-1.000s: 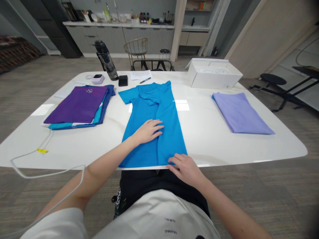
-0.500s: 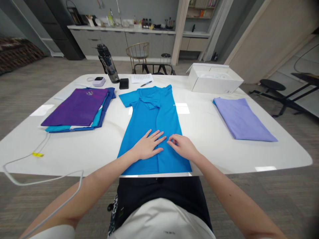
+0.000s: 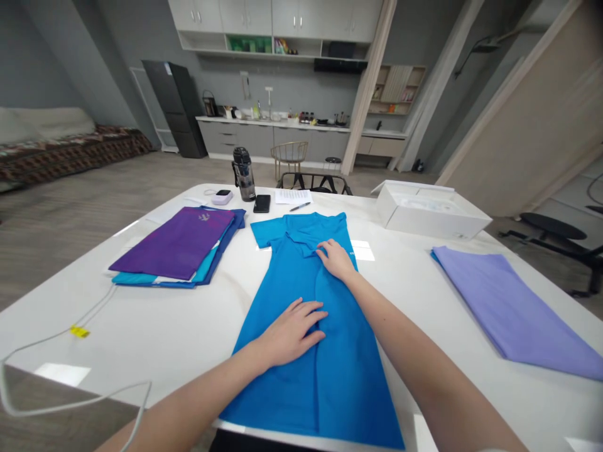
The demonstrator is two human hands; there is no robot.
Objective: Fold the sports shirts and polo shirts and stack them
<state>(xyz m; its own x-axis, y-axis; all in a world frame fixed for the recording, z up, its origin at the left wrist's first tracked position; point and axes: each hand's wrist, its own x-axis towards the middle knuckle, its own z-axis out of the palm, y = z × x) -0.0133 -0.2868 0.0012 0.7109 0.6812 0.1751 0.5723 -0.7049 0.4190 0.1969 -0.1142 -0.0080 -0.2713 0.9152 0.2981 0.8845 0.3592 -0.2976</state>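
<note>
A blue short-sleeved T-shirt (image 3: 287, 295) lies on the white table in front of me, with its right side folded inward and one sleeve sticking out to the left. My left hand (image 3: 298, 329) rests flat on the lower middle of the shirt, fingers spread across the folded edge. Further up, my right hand (image 3: 335, 258) touches the shirt beside the folded-over sleeve, its fingers slightly bent and a little apart. Part of that sleeve is hidden under the fingers.
Folded shirts are stacked on the left, a purple one (image 3: 174, 245) on top. A folded lavender garment (image 3: 513, 301) lies at the right. Along the back stand a water bottle (image 3: 244, 176), a phone (image 3: 262, 204) and a white box (image 3: 424, 216). A white cable (image 3: 80, 411) crosses the left front.
My right hand has moved up the shirt from the lower fold to the sleeve, its fingers opening from a pinch. My left hand stays on the shirt. The view has tilted up.
</note>
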